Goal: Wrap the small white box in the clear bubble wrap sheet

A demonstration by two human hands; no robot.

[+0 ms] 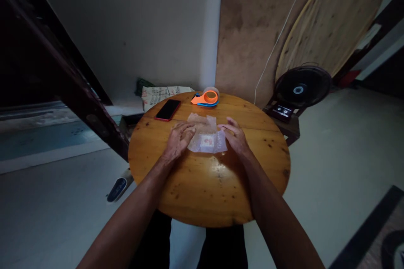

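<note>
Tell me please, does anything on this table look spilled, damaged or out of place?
Nothing clearly stands out. The bubble wrap lies between the left hand and right hand; the phone and tape dispenser rest beyond it. The bright patch on the table looks like reflected light.

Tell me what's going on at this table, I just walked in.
A person is handling a piece of clear bubble wrap on a round wooden table. The left hand is at its left edge, and the right hand is at its right edge, fingers spread. A small white packet with red print shows at the wrap's near part; whether a layer covers it is unclear. Beyond lie a phone and an orange tape dispenser.
</note>
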